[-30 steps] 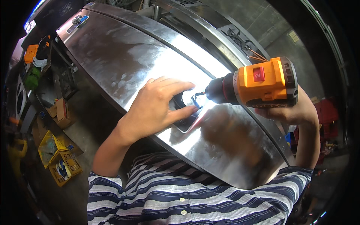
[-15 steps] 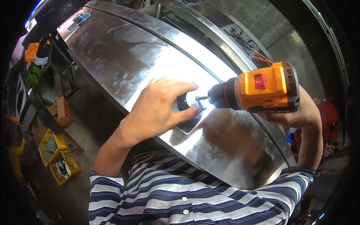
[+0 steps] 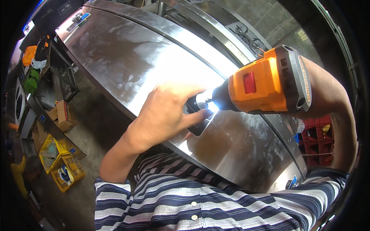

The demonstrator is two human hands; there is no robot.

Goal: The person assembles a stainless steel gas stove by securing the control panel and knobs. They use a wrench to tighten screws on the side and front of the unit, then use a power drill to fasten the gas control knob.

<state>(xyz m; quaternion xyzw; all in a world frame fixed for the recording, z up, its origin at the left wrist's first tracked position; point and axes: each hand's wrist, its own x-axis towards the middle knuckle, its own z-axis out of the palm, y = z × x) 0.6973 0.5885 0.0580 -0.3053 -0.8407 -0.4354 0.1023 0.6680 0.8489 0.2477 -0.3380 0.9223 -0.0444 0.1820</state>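
My right hand (image 3: 320,96), mostly hidden behind the tool, grips an orange and black power drill (image 3: 262,84) with a red switch on top. Its lit front end points left, close to a small round silver metal fitting (image 3: 201,101). Thumb and index finger of my left hand (image 3: 163,115) close round that fitting from either side. Beneath it lies a dark panel with a pale edge (image 3: 198,129), set on the shiny steel surface (image 3: 127,54). Glare and the drill's nose hide the exact point where bit and fitting meet.
At the steel surface's far left end sits another metal fitting on a blue-edged plate (image 3: 79,21). Yellow plastic baskets (image 3: 69,177) and a cardboard box (image 3: 64,115) stand on the floor at left. Red crates (image 3: 318,134) are at right, a stove-like unit with a black grate (image 3: 244,36) behind.
The drill has come nearer and tilted, its rear end rising, and its nose now covers more of the fitting. My right forearm has swung outward to the right. My left hand keeps its pinch.
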